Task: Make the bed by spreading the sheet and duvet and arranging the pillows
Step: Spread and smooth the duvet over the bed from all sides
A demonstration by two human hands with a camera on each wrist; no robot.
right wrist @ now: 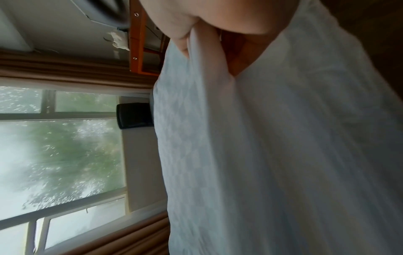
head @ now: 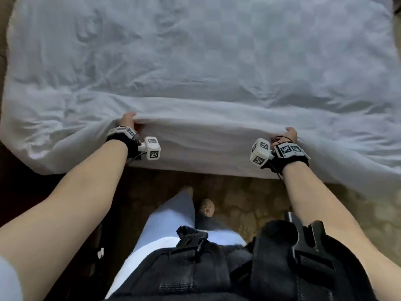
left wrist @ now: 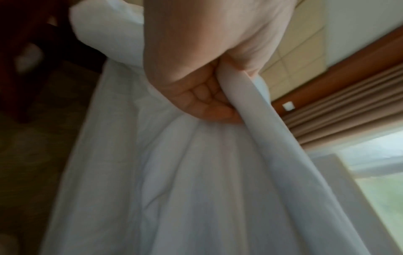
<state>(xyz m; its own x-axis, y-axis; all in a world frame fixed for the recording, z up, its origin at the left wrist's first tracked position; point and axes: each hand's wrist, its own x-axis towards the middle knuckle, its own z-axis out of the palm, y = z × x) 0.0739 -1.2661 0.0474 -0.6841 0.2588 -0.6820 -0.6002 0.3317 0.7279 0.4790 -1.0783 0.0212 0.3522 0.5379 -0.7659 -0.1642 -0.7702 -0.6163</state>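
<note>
A white duvet with a faint check weave lies wrinkled over the whole bed, its near edge hanging over the bed's foot. My left hand grips a fold of that edge at centre left. In the left wrist view its fingers curl round the bunched duvet. My right hand grips the same edge farther right. The right wrist view shows its thumb and fingers pinching the duvet. Between the two hands the edge is pulled into a ridge. No pillows are in view.
I stand at the bed's foot on brown patterned carpet, my legs and one foot below. Dark furniture sits at the left. The wrist views show a window, brown curtains and a wooden frame.
</note>
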